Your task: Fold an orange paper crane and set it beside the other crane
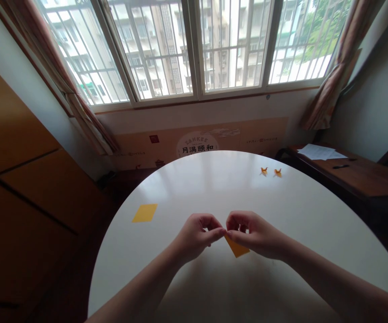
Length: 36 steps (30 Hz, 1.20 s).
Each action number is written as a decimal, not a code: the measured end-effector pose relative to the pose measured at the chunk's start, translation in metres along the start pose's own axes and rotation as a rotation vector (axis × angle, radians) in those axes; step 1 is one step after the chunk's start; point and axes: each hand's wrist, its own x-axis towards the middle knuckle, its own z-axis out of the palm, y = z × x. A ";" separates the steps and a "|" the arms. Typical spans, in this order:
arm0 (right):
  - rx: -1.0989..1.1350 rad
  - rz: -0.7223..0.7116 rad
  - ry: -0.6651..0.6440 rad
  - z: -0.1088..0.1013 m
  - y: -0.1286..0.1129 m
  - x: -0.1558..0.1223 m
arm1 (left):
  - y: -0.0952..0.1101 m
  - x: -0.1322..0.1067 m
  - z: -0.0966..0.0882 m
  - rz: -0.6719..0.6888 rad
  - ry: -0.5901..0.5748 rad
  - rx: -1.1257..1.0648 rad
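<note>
An orange-yellow sheet of paper [237, 247] is held up over the white table, its lower corner pointing toward me. My left hand [203, 232] pinches the sheet's upper left corner between thumb and forefinger. Close beside it, my right hand [249, 229] grips the same sheet near that corner, thumb and fingers pressed together. The right fingers hide part of the paper, so I cannot tell how it is folded. The fingertips of both hands nearly touch.
On the round white table [194, 188], a flat yellow paper square [145, 213] lies at the left. Two small folded orange paper figures [264, 171] stand at the far right. A brown side table [365, 175] with white papers [320, 151] adjoins on the right.
</note>
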 end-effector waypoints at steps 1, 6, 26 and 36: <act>-0.023 -0.009 0.005 0.001 -0.001 0.000 | 0.000 0.000 0.000 -0.008 -0.004 -0.003; -0.020 -0.001 0.010 0.006 0.002 0.001 | -0.001 -0.001 0.003 -0.018 -0.036 -0.021; 0.083 0.037 -0.077 -0.006 0.003 0.001 | 0.004 -0.001 -0.003 -0.006 -0.034 -0.120; 0.084 0.050 -0.149 -0.021 0.001 -0.002 | 0.005 0.001 -0.005 -0.015 -0.017 -0.175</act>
